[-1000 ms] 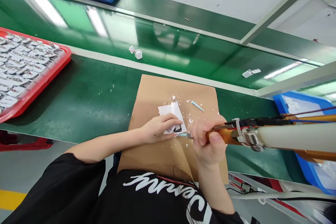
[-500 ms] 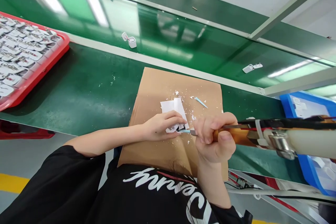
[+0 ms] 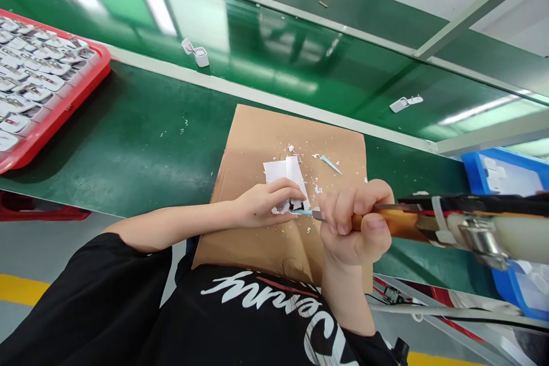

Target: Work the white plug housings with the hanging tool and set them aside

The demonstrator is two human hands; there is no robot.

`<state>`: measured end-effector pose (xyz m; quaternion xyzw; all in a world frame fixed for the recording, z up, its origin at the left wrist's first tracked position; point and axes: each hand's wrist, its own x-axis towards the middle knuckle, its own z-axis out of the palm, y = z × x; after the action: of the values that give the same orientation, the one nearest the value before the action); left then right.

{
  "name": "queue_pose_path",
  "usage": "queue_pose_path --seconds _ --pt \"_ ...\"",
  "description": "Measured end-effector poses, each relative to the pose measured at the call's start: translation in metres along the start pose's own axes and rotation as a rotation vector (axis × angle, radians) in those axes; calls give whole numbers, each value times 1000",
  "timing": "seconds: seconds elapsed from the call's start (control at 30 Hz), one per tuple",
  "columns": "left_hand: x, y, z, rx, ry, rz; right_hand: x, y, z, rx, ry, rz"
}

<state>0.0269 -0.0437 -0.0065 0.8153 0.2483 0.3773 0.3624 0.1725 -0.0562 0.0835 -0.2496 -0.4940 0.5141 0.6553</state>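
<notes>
My left hand (image 3: 266, 203) is closed around a small white plastic part (image 3: 295, 204) with a dark interior, partly hidden by the fingers. Beneath it lies folded white paper (image 3: 274, 170) on a brown cardboard sheet (image 3: 257, 131). In a fist, my right hand (image 3: 355, 223) grips an orange-handled tool (image 3: 401, 223) with a thick white rear body, a metal clamp and cable ties. Its light-blue tip (image 3: 305, 213) reaches the part's near edge; exact contact cannot be made out. White shavings (image 3: 317, 189) and a loose light-blue pointed piece (image 3: 331, 164) lie beyond.
A red tray (image 3: 68, 108) of white parts stands on the green bench (image 3: 150, 143) at the left. Small open white cases (image 3: 201, 57) sit behind the bench's pale rail (image 3: 249, 94). Blue bins (image 3: 472, 171) with white pieces are at the right, near the tool's rear end.
The view has shifted slightly. My right hand and the tool sit a little further right, and more of the part's dark interior shows. Both hands keep their grips.
</notes>
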Motion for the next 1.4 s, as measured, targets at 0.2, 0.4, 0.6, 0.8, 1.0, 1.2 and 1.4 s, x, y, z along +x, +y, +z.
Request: queue_pose_path --seconds 0.2,0.4,0.6,0.8,1.0,1.2,1.4 --pt "1 -1 0 -2 19 39 2 2 -1 25 -48 -46" --pt "1 -1 0 68 11 65 1 3 -2 -1 -42 -58" --pt "-3 -4 2 229 27 42 0 1 -1 -15 -42 -57" --pt "-2 -5 2 275 69 64 1 2 -5 -23 -19 -63" --pt "3 -4 0 242 140 159 4 1 -6 -14 -30 -52" --pt "4 -3 1 232 160 174 4 0 -5 -10 -52 -51" --pt "4 -4 0 232 166 190 3 1 -3 -5 -39 -44"
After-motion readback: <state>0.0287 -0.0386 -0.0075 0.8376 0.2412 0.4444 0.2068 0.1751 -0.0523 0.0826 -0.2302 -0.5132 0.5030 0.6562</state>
